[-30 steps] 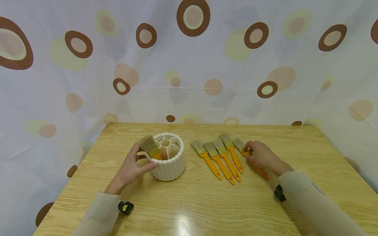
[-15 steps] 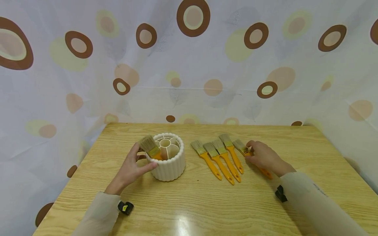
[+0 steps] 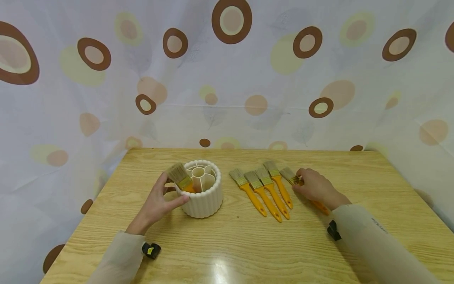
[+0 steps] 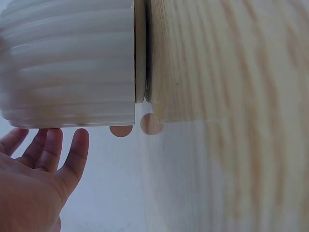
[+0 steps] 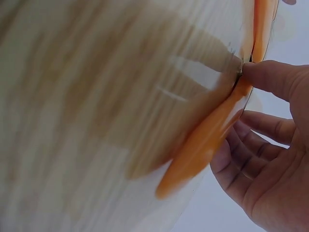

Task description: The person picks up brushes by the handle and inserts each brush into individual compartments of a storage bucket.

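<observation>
A white ribbed round holder with inner compartments stands left of the middle. A paintbrush leans in its left side, bristles up. Beside it is my left hand, thumb at the front rim; in the left wrist view its spread fingers touch the holder's wall. Farther right, my right hand pinches a paintbrush near its ferrule, and the orange handle stretches under the palm just over the table. Between the hands lie several other paintbrushes, handles toward me.
The wooden table reaches back to a patterned cloth that hangs behind and at both sides. Each sleeve has a small black device at the wrist, such as the left one.
The right hand has shifted slightly with the paintbrush it pinches; the handle's end now lies a little farther right. The left hand, the holder and the other brushes look the same.
</observation>
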Available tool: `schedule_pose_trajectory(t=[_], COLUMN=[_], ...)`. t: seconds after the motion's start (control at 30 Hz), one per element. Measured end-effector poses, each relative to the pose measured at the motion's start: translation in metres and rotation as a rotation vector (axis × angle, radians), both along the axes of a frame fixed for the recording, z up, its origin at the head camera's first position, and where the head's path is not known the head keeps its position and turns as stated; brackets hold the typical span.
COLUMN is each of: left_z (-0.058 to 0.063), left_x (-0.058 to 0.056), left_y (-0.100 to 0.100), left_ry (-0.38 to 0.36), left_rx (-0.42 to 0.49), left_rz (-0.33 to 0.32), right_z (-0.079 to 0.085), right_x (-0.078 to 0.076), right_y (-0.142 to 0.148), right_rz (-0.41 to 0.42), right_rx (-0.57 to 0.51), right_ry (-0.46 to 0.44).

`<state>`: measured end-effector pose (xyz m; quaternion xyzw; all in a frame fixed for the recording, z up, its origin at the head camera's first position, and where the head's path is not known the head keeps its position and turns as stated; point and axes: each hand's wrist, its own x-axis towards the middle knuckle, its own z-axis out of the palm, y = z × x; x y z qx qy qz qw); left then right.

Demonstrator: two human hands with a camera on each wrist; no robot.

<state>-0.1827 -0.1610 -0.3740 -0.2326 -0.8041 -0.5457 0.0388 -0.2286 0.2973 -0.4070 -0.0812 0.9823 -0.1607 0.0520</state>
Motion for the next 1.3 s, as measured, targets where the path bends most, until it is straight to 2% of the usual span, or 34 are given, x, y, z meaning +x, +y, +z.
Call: schedule_pose_trajectory(t=[0.1, 0.3, 0.4, 0.6, 1.3], left_z=[-0.003, -0.027, -0.032, -0.032, -0.033], left_x=[-0.002, -0.016, -0.019, -0.018, -0.018], left_y=[-0.001, -0.008, -0.01, -0.011, -0.012], left_ry=[0.003, 0.005, 0.015, 0.027, 0.035], left_rx=[-0.003, 0.002, 0.001, 0.017, 0.026], left_rz=[-0.001, 0.008, 0.014, 0.017, -0.002], right_z=[0.001, 0.004, 0.004, 0.004, -0.001], right_x=[0.0, 0.001, 0.0, -0.002, -0.008], right_y=[0.0, 0.004, 0.005, 0.005, 0.011], right_rz=[0.011, 0.049, 0.052, 0.046, 0.022], right_rx=[0.003, 0.002, -0.006, -0.017, -0.005], right_ry=[0.002, -0.002, -0.02, -0.054, -0.044])
